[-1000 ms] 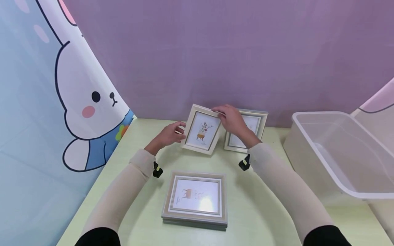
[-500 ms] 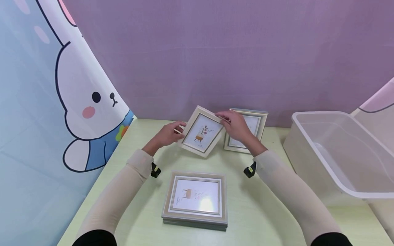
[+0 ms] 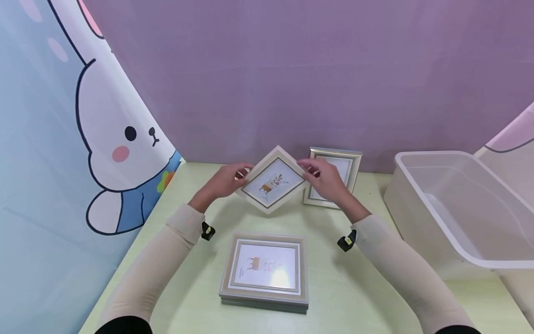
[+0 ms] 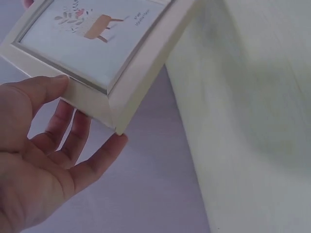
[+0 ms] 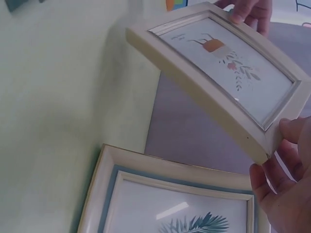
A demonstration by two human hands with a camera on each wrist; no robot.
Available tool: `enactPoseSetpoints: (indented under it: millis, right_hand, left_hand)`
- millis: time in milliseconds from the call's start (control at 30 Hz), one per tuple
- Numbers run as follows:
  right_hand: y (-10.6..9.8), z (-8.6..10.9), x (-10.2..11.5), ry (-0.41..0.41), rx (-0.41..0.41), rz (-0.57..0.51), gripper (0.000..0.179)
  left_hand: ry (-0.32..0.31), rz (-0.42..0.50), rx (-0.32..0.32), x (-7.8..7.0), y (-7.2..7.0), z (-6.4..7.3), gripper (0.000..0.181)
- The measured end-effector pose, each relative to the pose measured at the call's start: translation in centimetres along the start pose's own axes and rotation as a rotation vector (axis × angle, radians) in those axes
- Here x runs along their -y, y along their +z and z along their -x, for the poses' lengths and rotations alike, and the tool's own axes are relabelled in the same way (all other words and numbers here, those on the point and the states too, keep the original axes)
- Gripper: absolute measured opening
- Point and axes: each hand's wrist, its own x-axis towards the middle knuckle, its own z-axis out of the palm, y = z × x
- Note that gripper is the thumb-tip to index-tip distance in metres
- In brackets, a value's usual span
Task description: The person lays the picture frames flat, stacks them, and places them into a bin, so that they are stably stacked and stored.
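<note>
A cream picture frame (image 3: 273, 180) with a potted-plant print is tilted like a diamond above the back of the table. My left hand (image 3: 227, 180) grips its left corner; in the left wrist view the thumb (image 4: 51, 90) lies on the front and the fingers are behind. My right hand (image 3: 325, 178) pinches the opposite corner, thumb on the front in the right wrist view. Behind that hand a second picture frame (image 3: 353, 169) leans upright near the purple backdrop, partly covered. The right wrist view shows its blue inner border and a leaf print (image 5: 194, 225).
Several picture frames lie stacked (image 3: 267, 239) at the front middle of the pale green table (image 3: 346, 297). A translucent white plastic bin (image 3: 434, 208) stands at the right. A purple backdrop (image 3: 267, 83) rises behind, with a rabbit-printed sheet (image 3: 112, 102) at the left.
The held picture frame has turned clockwise from nearly upright to a diamond. My right hand has moved down and slightly right with its corner; my left hand has shifted only a little.
</note>
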Motion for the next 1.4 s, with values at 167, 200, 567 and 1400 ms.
enactPoseSetpoints:
  millis: [167, 200, 567, 1400]
  right_hand:
    - [0.3, 0.7, -0.5, 0.001, 0.009, -0.045, 0.041]
    - [0.4, 0.8, -0.6, 0.000, 0.010, -0.055, 0.042]
    - [1.3, 2.2, -1.3, 0.029, 0.007, -0.142, 0.055]
    - [4.4, 5.6, -2.9, 0.130, 0.007, -0.331, 0.059]
  left_hand:
    - [0.050, -0.053, -0.015, -0.7, -0.4, 0.1, 0.039]
    - [0.050, -0.064, -0.014, -0.9, -0.4, 0.1, 0.038]
    - [0.006, -0.279, -0.057, -3.6, -0.9, -0.1, 0.039]
    - [0.019, -0.557, -0.085, -7.7, -0.5, -0.2, 0.044]
